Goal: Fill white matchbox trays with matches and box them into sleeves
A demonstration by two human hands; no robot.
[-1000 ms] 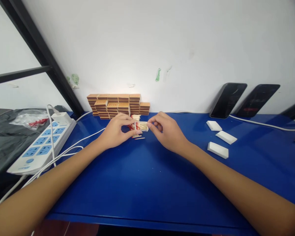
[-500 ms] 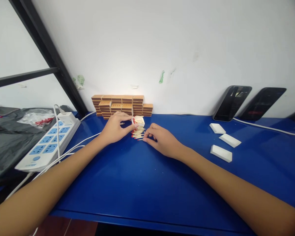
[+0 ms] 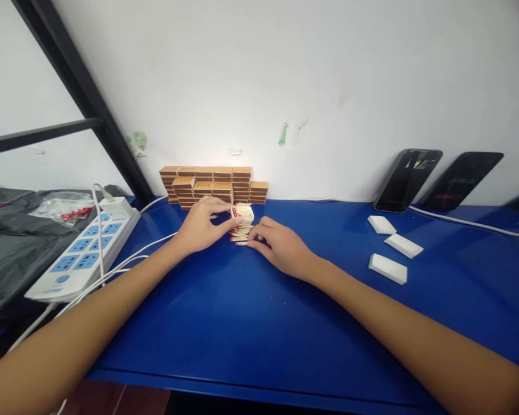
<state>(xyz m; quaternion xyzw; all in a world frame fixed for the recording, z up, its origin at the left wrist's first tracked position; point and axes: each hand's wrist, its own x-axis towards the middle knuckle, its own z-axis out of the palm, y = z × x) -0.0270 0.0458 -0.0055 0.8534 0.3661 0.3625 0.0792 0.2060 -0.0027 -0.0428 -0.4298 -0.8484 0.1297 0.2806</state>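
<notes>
A small white matchbox tray (image 3: 251, 214) full of red-tipped matches stands in front of the stacked boxes. My left hand (image 3: 204, 226) grips it from the left, thumb in front and fingers behind. Below the tray, a heap of loose matches (image 3: 241, 233) lies on the blue table with the red heads to the left. At the heap's near right edge, my right hand (image 3: 281, 245) has its thumb and forefinger closed on a match (image 3: 241, 244), whose red head points left. Its other fingers are curled.
Stacked brown matchboxes (image 3: 211, 183) stand against the wall. Three white trays (image 3: 388, 268) lie on the table (image 3: 259, 340) at right, near two dark phones (image 3: 409, 180) leaning on the wall. At left are a power strip (image 3: 84, 248), white cables and a black plastic bag (image 3: 8, 253).
My right hand has moved slightly left with the match, closer to the heap. My left hand keeps its grip on the tray. The whole view has shifted a little.
</notes>
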